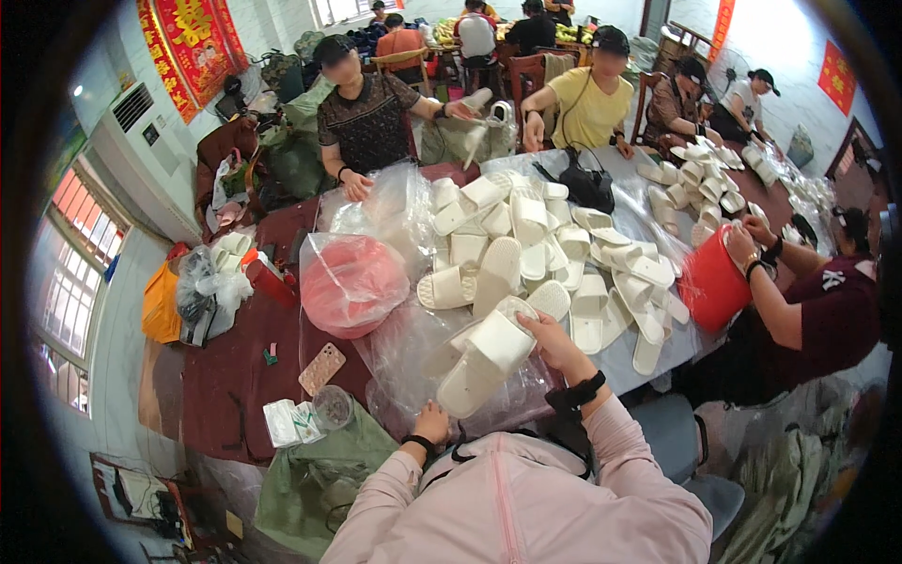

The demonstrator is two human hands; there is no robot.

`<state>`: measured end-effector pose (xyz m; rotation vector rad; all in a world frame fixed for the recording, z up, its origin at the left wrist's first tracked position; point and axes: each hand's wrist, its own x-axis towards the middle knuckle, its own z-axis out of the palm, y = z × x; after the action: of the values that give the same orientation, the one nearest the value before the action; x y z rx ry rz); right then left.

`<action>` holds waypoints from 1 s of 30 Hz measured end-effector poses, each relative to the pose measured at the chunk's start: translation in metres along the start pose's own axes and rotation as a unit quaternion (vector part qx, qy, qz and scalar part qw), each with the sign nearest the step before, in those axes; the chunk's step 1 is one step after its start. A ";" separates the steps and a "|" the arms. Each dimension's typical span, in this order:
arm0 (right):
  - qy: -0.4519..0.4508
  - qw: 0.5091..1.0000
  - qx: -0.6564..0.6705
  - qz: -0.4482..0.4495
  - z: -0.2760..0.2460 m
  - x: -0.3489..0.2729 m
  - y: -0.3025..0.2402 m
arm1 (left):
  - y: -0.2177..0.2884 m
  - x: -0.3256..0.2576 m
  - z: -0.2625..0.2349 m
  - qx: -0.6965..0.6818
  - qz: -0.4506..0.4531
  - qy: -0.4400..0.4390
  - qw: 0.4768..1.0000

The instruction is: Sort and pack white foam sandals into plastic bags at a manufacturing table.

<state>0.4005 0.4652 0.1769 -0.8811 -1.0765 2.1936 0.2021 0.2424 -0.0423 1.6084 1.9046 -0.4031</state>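
My right hand (554,340) grips a white slide slipper (489,357) by its strap end, holding it above clear plastic at the near side of the table. Behind that slipper shows a blurred pale edge, perhaps a second one. Close to the slipper's lower end, my left hand (432,424) rests low at the table edge with fingers curled; whatever they hold is too small to make out. Just beyond my hands lies a heap of white slippers (517,216). Clear plastic bags (399,202) spread to its left, beside a pink round bundle (354,282) wrapped in clear plastic.
A phone (322,368), a clear cup (334,408) and a white packet (289,423) lie left of me. Two co-workers sit across the table. At right, another person handles a red bag (712,277). A grey chair (669,432) stands by my right elbow.
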 end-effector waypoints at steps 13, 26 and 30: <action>0.141 0.984 -0.081 0.069 -0.099 -0.025 0.106 | -0.007 -0.007 0.007 0.030 0.045 0.138 0.989; 0.130 0.954 -0.234 0.138 -0.047 0.042 0.128 | 0.007 -0.018 -0.002 0.030 0.011 0.179 0.983; 0.140 0.961 -0.206 0.117 -0.039 0.057 0.129 | 0.015 -0.021 -0.003 0.031 -0.019 0.169 0.985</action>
<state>0.3701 0.4546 0.0337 -1.5212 -1.3650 1.9672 0.2173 0.2309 -0.0249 1.7733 2.1948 -0.2155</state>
